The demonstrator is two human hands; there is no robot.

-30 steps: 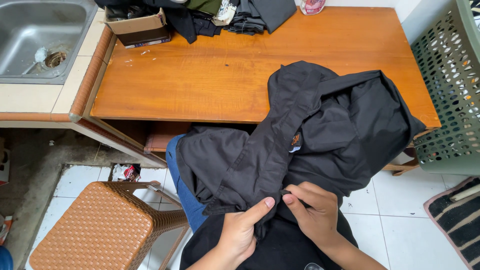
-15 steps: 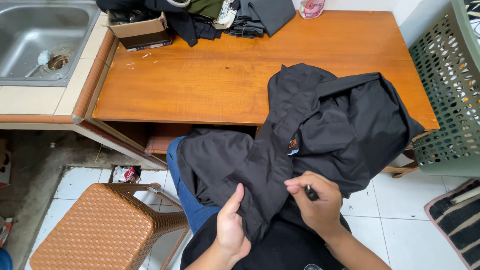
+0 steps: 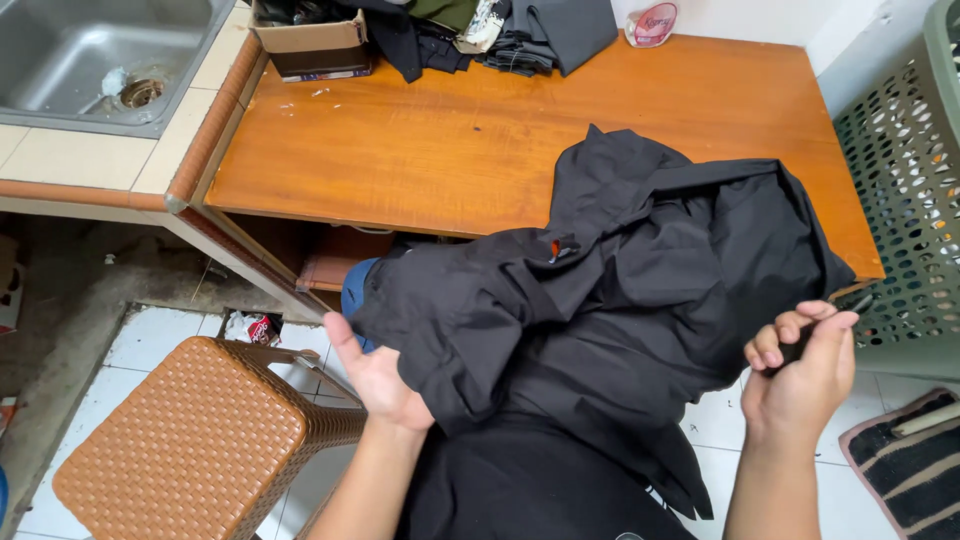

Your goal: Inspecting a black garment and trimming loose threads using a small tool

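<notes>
While a black garment [image 3: 600,300] is draped over the near edge of a wooden table [image 3: 420,150] and down onto the lap, its lower left fold is supported by the left hand [image 3: 380,385], whose fingers are spread open beneath the cloth. A small dark tool [image 3: 800,345] is pinched between the closed thumb and fingers of the right hand [image 3: 800,375], held just beside the garment's right edge. A woven brown stool [image 3: 190,440] is seen at lower left, a green laundry basket [image 3: 905,190] at right, and a steel sink [image 3: 90,60] at upper left.
</notes>
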